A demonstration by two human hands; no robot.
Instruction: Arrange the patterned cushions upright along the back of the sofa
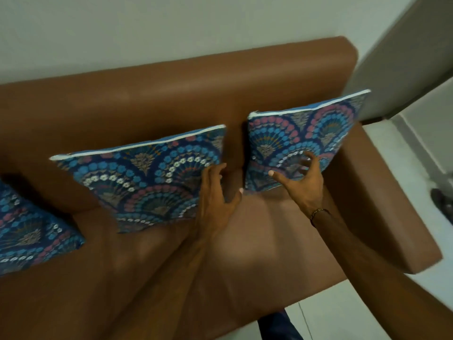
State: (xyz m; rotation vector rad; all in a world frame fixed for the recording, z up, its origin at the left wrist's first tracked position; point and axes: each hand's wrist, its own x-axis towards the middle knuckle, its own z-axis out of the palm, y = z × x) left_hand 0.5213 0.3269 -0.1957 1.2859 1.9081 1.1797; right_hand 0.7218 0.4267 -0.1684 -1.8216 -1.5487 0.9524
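Two blue patterned cushions with white piping stand upright against the brown sofa back (171,89). My left hand (217,192) rests at the right edge of the middle cushion (147,182), fingers spread against its side. Over the lower front of the right cushion (306,133) my right hand (301,180) hovers, fingers apart, fingertips touching or nearly touching the fabric. A third patterned cushion (29,231) lies at the far left edge, partly cut off, tilted on the seat.
The sofa's right armrest (382,192) runs beside the right cushion. A pale wall stands behind the sofa. Light floor tiles (421,153) lie to the right, with a dark shoe-like object (443,202) at the frame edge.
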